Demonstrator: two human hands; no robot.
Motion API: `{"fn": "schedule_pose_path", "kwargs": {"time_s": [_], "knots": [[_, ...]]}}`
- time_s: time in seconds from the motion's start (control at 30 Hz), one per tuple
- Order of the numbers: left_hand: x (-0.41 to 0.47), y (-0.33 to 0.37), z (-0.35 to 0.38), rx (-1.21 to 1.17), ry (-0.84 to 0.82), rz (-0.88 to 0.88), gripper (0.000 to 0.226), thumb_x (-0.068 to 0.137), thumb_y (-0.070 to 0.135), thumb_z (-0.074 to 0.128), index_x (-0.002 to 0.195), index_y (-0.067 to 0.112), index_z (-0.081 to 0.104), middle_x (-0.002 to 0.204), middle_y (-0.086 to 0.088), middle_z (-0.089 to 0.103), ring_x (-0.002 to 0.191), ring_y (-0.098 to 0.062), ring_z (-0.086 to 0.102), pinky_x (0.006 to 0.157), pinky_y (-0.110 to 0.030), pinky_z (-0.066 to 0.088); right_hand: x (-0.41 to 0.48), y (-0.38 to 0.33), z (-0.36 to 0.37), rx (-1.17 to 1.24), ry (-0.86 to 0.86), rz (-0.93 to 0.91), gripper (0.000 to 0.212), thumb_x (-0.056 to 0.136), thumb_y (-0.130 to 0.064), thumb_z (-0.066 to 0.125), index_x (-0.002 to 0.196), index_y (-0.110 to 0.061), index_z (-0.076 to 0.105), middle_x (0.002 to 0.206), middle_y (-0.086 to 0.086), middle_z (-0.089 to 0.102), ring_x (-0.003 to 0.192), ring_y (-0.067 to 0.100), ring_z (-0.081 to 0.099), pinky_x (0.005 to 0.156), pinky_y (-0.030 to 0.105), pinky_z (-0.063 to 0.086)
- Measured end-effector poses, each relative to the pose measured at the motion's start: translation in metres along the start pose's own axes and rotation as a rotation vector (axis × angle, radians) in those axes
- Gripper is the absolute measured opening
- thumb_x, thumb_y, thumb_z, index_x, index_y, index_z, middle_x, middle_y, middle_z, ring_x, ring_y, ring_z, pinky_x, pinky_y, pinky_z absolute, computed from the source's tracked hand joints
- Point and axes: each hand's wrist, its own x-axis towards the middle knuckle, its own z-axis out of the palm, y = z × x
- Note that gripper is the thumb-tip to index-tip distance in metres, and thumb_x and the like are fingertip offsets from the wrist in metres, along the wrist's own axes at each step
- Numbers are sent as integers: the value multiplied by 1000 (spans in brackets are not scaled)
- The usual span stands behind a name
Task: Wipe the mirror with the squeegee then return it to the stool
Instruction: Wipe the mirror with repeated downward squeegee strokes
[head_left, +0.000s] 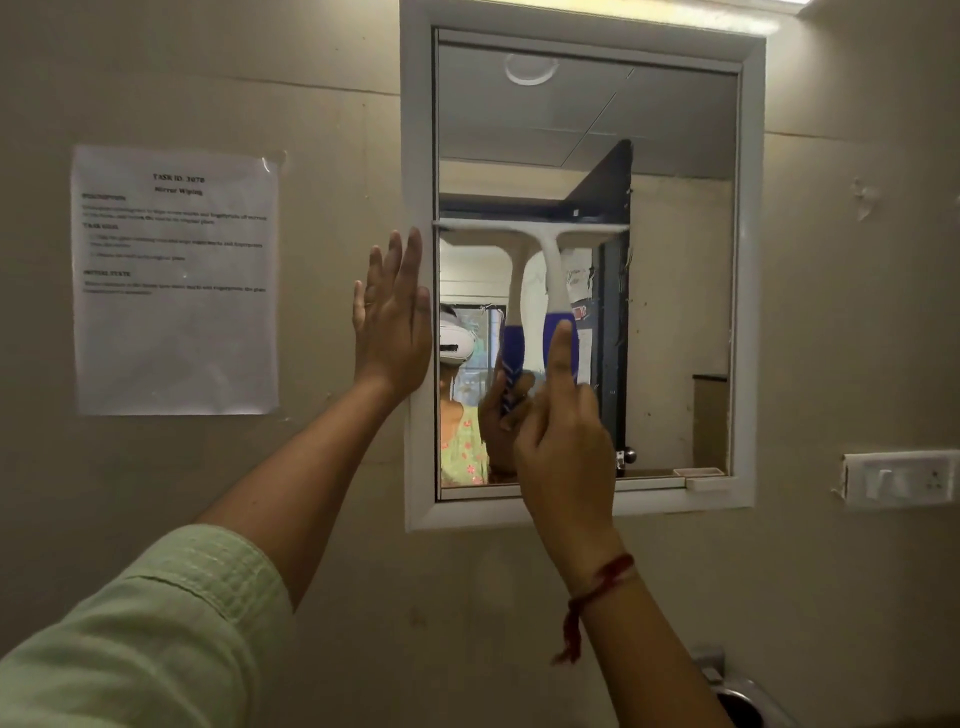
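Nearest the camera, a pale green textured sleeve (156, 634) filled the lower left corner, the bare forearm running up from it; on the other side a red thread bracelet (597, 587) hung at the wrist, its loose end dangling. Up went the right hand (563, 441), fingers curled tight around the blue grip of the white plastic squeegee with a blue handle (553, 280), the index finger laid straight up along the handle; the squeegee stood upright, its wide white blade level and pressed against the glass, about halfway up the pane and spanning from the left edge to past the middle. The left hand (392, 322) was spread flat, fingers straight and together, holding nothing, palm against the wall and overlapping the left side of the frame. Behind them was the rectangular white-framed wall mirror (675, 291), the blade touching its surface, the handle and both hands doubled in the reflection. On the beige wall to the left was a printed white paper sheet in a clear sleeve (176, 280), its text too blurred to read beyond a heading; to the right, a white switch plate (901, 478); low at the right edge, a piece of shiny metal fitting (737, 696), only partly in view.
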Motion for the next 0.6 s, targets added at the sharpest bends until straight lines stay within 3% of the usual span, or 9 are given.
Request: {"fn": "schedule_pose_path", "kwargs": {"time_s": [0.1,0.17,0.3,0.47,0.6], "knots": [[0,2,-1,-36,-7,0,49,96,30,20,144,28,7,157,-4,10,144,-20,1,117,-50,6,6,0,2,-8,-7,11,63,86,-51,9,143,-27,-1,95,15,55,71,18,57,66,36,55],[-1,3,-2,-59,-10,3,50,96,29,21,145,24,9,156,-5,10,144,-20,1,117,-50,8,-13,5,3,-24,-52,16,59,92,-42,21,143,-30,-6,95,13,54,68,16,56,62,35,56],[-1,3,-2,-72,-11,1,51,96,29,21,146,20,11,156,-6,10,144,-22,1,118,-48,8,-48,8,3,-6,-112,36,75,93,-17,44,141,-37,-9,92,14,54,57,13,52,53,32,54],[0,1,-2,-81,-4,4,51,96,27,22,146,19,12,156,-7,11,144,-23,1,118,-47,10,-1,2,5,5,19,1,54,95,-38,23,142,-28,-3,91,14,55,64,17,55,60,31,53],[-1,2,-3,-81,-1,3,51,96,26,22,145,19,11,156,-7,12,144,-24,2,118,-48,9,-8,4,5,-19,-39,27,59,95,-35,28,142,-31,-6,92,13,54,63,14,54,59,31,53]]}}
